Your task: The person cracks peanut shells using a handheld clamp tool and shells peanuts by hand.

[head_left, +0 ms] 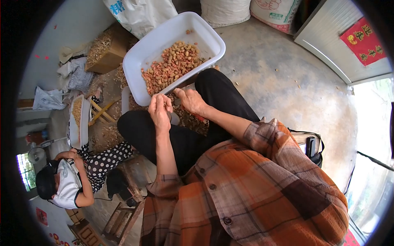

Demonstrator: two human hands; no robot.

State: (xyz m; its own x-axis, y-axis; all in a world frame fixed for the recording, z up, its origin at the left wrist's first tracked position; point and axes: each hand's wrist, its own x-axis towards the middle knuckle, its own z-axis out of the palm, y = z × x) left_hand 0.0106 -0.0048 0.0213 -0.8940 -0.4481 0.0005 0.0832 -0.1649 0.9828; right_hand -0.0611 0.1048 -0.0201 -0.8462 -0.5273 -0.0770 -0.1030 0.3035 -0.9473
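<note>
A white plastic tub [137, 53] lies tilted in front of my knees, with unshelled peanuts [180, 53] and pinkish kernels [154, 82] heaped in it. My left hand [161, 107] is at the tub's near edge, thumb and fingers pinched together; what they hold is too small to make out. Close beside it on the right, my right hand [191, 101] is closed, its fingers curled toward the left hand, their contents hidden. A small red piece [200, 118] shows beneath my right wrist; its kind is unclear. Below both hands, broken shells [188, 121] lie between my legs.
On the left a co-worker [69, 180] sits bent over beside another white tub [84, 123]. A cardboard box [107, 51] of shells and white sacks [225, 12] stand at the back. A wooden stool [121, 221] is at lower left, a black bag [315, 151] at right.
</note>
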